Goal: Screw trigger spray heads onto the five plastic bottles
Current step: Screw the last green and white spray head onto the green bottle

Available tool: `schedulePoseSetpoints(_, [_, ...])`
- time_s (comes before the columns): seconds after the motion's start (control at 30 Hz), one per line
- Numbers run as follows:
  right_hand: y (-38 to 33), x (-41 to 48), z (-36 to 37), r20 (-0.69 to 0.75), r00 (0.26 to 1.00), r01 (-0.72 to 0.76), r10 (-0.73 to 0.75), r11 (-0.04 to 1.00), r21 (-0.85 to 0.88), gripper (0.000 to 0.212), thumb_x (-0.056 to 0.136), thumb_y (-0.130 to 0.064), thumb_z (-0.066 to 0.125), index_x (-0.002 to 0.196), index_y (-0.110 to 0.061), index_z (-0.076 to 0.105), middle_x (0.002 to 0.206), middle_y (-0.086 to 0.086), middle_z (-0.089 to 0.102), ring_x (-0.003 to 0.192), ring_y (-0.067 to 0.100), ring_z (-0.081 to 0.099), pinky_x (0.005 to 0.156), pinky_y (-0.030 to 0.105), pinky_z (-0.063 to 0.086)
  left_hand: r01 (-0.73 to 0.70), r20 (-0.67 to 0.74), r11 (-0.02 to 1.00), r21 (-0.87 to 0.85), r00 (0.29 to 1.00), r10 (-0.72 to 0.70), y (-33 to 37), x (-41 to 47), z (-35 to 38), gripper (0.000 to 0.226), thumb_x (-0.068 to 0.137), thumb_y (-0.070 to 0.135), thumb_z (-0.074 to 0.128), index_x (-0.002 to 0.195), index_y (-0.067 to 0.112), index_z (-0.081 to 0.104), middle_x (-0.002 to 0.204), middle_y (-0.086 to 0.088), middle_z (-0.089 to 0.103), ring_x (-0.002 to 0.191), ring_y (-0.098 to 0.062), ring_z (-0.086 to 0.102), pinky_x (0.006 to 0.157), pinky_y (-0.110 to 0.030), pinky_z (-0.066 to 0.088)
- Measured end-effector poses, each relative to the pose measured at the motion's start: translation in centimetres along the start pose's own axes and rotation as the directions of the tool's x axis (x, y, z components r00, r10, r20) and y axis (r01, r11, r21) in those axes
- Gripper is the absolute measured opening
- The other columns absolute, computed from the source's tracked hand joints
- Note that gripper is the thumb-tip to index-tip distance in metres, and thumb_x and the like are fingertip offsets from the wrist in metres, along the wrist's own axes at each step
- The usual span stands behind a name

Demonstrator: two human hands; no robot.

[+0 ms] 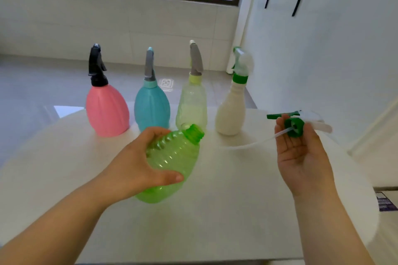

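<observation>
Green bottle (172,157): translucent ribbed plastic, tilted with its open threaded neck pointing up and away, base low over the white table (226,211); whether the base touches cannot be told. Left hand (137,163) has it in a firm grip, fingers over the ribbed shoulder, thumb across the belly.

Spray head (297,123): held in the right hand (301,153), palm up, fingertips pinching the dark green screw collar, which faces the camera. Green trigger sticks out to the left, a clear plastic body to the right. A thin, pale dip tube (249,143) trails from the collar down and left toward the table.

Behind, in a row on the table, upright and capped:
- pink bottle (107,109), opaque, egg-shaped, fluted, black head;
- teal bottle (151,107), same shape, grey head;
- pale yellow bottle (191,105), see-through, grey head;
- white bottle (231,107), slim neck, green collar, clear head.

Table surface smooth and matte.
</observation>
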State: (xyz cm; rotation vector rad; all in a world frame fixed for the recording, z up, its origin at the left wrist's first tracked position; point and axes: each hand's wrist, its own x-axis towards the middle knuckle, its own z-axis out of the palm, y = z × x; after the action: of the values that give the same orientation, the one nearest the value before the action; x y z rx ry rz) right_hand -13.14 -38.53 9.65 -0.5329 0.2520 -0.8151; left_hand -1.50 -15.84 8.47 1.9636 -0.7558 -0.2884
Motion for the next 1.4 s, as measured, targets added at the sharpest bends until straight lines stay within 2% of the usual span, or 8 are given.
schedulePoseSetpoints(0.2, [0.0,-0.3,0.5,-0.062,0.997,0.056,-0.053,0.997,0.046,0.021,0.062,-0.016,0.061,0.079,-0.006,0.068,0.072,0.005,0.075,0.076,0.016,0.071,0.067,0.024,0.057,0.007,0.020,0.989,0.145,1.000,-0.010,-0.7,-0.7,0.1,0.066,0.034,0.050,0.075,0.088,0.059,0.037,0.096,0.032,0.048,0.092,-0.001,0.052,0.073,-0.019,0.039])
schedulePoseSetpoints(0.33, [-0.3,-0.4,0.3,-0.044,0.998,0.048,-0.051,0.996,-0.073,0.017,0.062,-0.018,0.060,0.061,-0.010,0.074,0.072,0.004,0.075,0.077,0.015,0.072,0.066,0.023,0.057,-0.020,0.025,0.975,0.222,1.000,0.015,-0.7,-0.8,0.8,0.076,0.046,0.039,0.084,0.106,0.049,0.039,0.096,0.029,0.047,0.096,-0.009,0.050,0.079,-0.024,0.037])
schedulePoseSetpoints(0.47, [-0.4,-0.5,0.2,-0.004,0.999,0.045,-0.046,0.991,-0.127,0.018,0.063,-0.020,0.059,0.059,-0.012,0.074,0.071,0.002,0.075,0.076,0.014,0.071,0.067,0.021,0.057,-0.042,0.026,0.961,0.274,0.999,0.037,-0.4,-0.7,1.4,0.082,0.046,0.040,0.083,0.117,0.041,0.041,0.101,0.021,0.048,0.096,-0.009,0.047,0.080,-0.023,0.034])
schedulePoseSetpoints(0.63, [-0.1,-0.5,0.3,0.017,0.999,0.030,-0.029,0.995,-0.096,0.017,0.063,-0.019,0.059,0.061,-0.011,0.074,0.071,0.004,0.075,0.075,0.014,0.071,0.067,0.023,0.057,-0.077,0.070,0.955,0.287,0.996,0.059,-0.1,-0.8,2.2,0.083,0.045,0.041,0.082,0.118,0.041,0.041,0.097,0.031,0.042,0.095,-0.006,0.045,0.080,-0.021,0.033])
schedulePoseSetpoints(0.93, [-0.6,-0.5,0.0,0.023,0.998,0.064,-0.062,0.983,-0.170,0.016,0.063,-0.019,0.060,0.061,-0.014,0.074,0.070,0.001,0.075,0.074,0.013,0.071,0.067,0.021,0.056,-0.103,0.117,0.967,0.234,0.990,0.077,0.0,-0.8,2.1,0.074,0.046,0.043,0.083,0.097,0.058,0.031,0.094,0.037,0.041,0.091,-0.003,0.047,0.071,-0.014,0.033])
schedulePoseSetpoints(1.1, [2.6,-1.4,1.3,0.145,0.987,-0.032,0.075,0.960,-0.278,0.017,0.067,-0.017,0.055,0.075,-0.014,0.069,0.072,0.000,0.075,0.071,0.012,0.070,0.067,0.023,0.057,-0.078,0.128,0.992,0.095,0.990,0.066,-0.1,-0.8,3.1,0.068,0.040,0.049,0.079,0.092,0.059,0.036,0.098,0.034,0.046,0.090,0.024,0.042,0.067,0.001,0.036])
schedulePoseSetpoints(1.27, [5.3,-2.4,1.4,0.271,0.932,-0.092,0.243,0.878,-0.471,0.018,0.064,-0.021,0.059,0.080,-0.014,0.064,0.082,0.000,0.076,0.083,0.013,0.070,0.071,0.023,0.056,-0.067,0.104,0.996,-0.060,0.992,0.073,-0.5,-0.3,4.0,0.069,0.043,0.038,0.085,0.093,0.054,0.040,0.098,0.025,0.052,0.090,0.024,0.044,0.065,0.007,0.035])
schedulePoseSetpoints(1.4, [4.9,-1.9,1.1,0.311,0.914,-0.057,0.259,0.843,-0.535,0.028,0.065,-0.026,0.060,0.089,-0.013,0.063,0.086,-0.003,0.075,0.087,0.012,0.069,0.074,0.022,0.055,-0.072,0.130,0.990,-0.118,0.988,0.087,-0.9,0.1,4.6,0.069,0.049,0.030,0.085,0.096,0.051,0.039,0.102,0.027,0.050,0.093,0.025,0.042,0.067,0.007,0.035])
